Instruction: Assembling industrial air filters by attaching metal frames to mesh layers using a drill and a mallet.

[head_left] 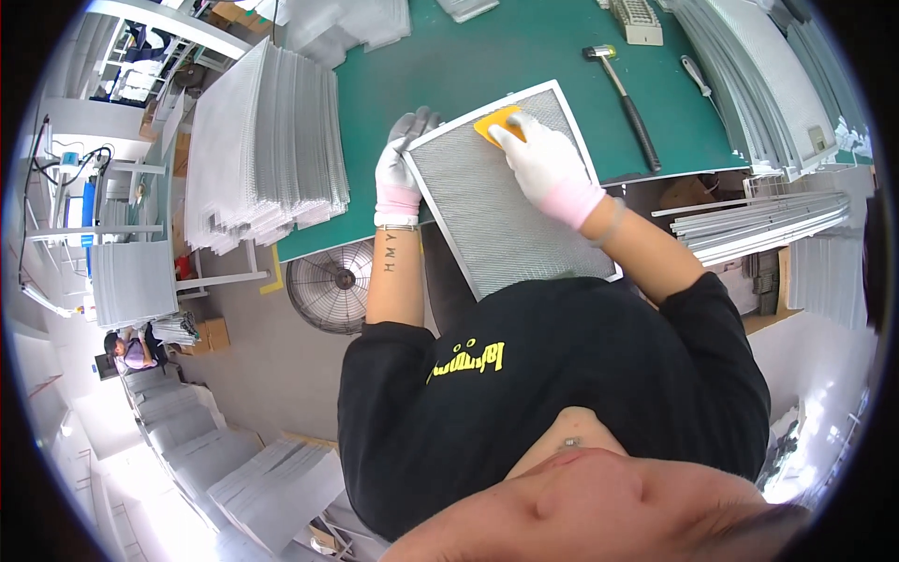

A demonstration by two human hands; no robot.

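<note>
A framed metal mesh panel [506,206] leans at the front edge of the green table, its near end close to my body. My left hand [405,155], in a white and grey glove with a pink cuff, grips the panel's left frame edge near the upper corner. My right hand [548,164], gloved the same way, is closed on a flat yellow scraper [499,125]. That scraper rests against the mesh near the panel's far frame edge. The fingertips of my left hand are partly hidden behind the frame.
A tall stack of mesh sheets [272,140] stands left on the green table [421,56]. A hammer [627,112] and a screwdriver [696,75] lie to the right, beside stacked panels [749,75]. Below are a floor fan [337,286] and frame strips [758,220]. Another person [136,351] sits far left.
</note>
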